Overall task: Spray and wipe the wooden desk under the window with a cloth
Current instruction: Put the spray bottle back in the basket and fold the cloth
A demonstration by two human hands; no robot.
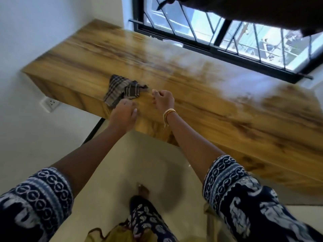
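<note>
One checked cloth (pixel 122 90) lies crumpled on the wooden counter (pixel 201 95), near the counter's front edge and toward its left end, with one corner drooping over that edge. Neither of my hands holds it. My left hand (pixel 123 113) hovers at the counter's front edge just beside the cloth's hanging corner, fingers loosely bent and grasping nothing that I can see, though blur makes it hard to say whether the fingertips brush the fabric. My right hand (pixel 162 101) sits a little further along the counter from the cloth, fingers curled in with nothing between them, gold bangles (pixel 168 113) on the wrist.

Along the counter's far side runs the barred window (pixel 227 37), its light glaring off the wood in pale patches, so I cannot tell wet from dry. No spray bottle shows anywhere.

What could go wrong, as I judge it: the cloth already overhangs the counter's edge, so a careless sweep of my left hand could knock it to the floor (pixel 139 163). Glare near the window may hide missed streaks. Below the counter's left end a wall socket (pixel 50 103) sits where stray spray could reach it.
</note>
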